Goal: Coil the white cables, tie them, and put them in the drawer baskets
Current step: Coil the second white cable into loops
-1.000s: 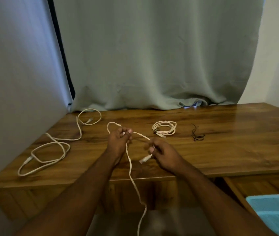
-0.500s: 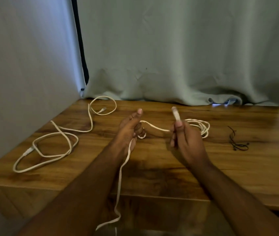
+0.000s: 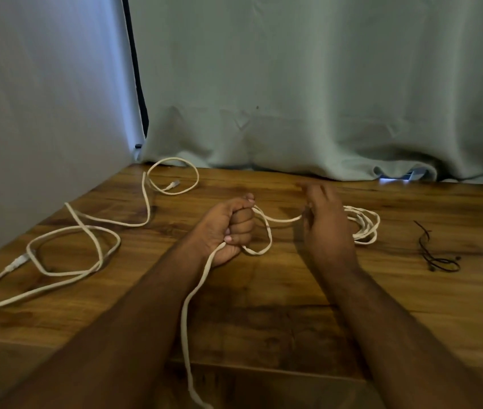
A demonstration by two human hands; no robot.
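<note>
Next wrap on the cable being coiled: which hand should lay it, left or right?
Right, probably. The left hand is fisted around the white cable, anchoring the loops. The right hand is mostly open, blurred, with the cable running to its fingers, so it looks freer to bring the next loop.

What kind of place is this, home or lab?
Probably a home room, hard to say for sure. A wooden desk stands in a corner, with a pale curtain pooled on its far edge and a plain wall beside it. No lab gear in view.

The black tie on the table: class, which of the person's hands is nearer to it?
Right. The right hand is just left of the black tie, past the coiled cable; the left hand is farther left.
</note>
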